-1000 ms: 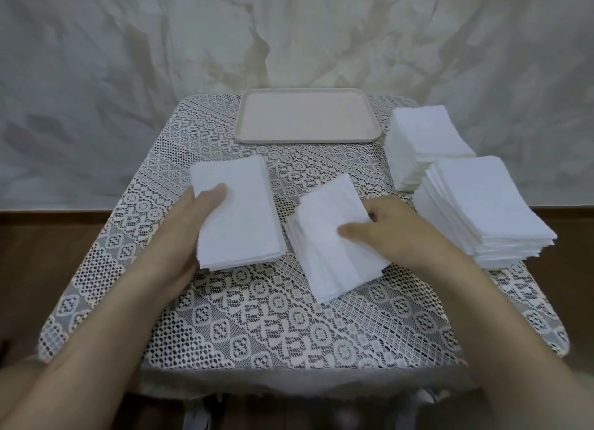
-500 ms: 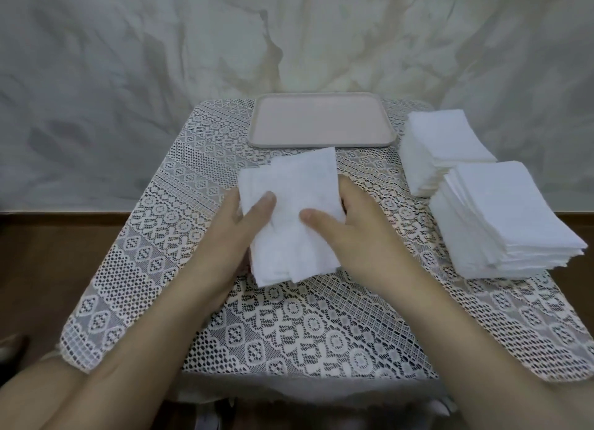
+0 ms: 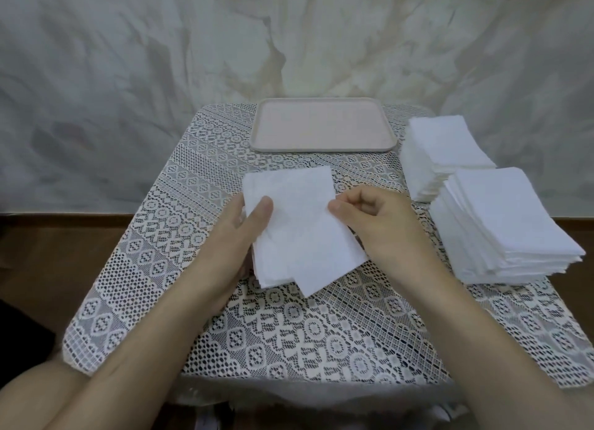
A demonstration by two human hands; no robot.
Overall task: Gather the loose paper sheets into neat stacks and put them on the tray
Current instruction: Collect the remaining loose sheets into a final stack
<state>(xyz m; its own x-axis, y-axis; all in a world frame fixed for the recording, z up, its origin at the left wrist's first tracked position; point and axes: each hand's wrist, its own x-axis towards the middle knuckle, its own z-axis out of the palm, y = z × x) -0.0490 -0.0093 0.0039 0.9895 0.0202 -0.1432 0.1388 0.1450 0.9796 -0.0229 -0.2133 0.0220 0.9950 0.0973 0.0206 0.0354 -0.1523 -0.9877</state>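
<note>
Paper sheets: three lots on the lace-covered counter (image 3: 289,333), none on the tray (image 3: 321,124).

The middle stack (image 3: 299,227) lies at the centre of the counter, between your hands. It is not yet square: a lower bundle is skewed and its corner juts toward you at the near right. Your left hand (image 3: 238,233) grips the stack's left edge, thumb on top, the fingers hidden beneath. Your right hand (image 3: 376,217) is curled, with thumb and forefinger at the right edge, apparently pinching the top sheets. The far stack (image 3: 446,146) and the near stack (image 3: 504,224) stand at the right, overlapping in this view. Both show fanned, ragged sides.

Assessment: gathering looks largely done. Squaring is in hand for one stack and appears outstanding for the other two. All placement on the tray is left.

Edges and room: the tray sits centred at the far edge. Only bare lace lies between it and the middle stack, so a straight carry forward has room. The near stack sits hard by the right edge, and whether it overhangs cannot be told. Mind it with your right forearm.
</note>
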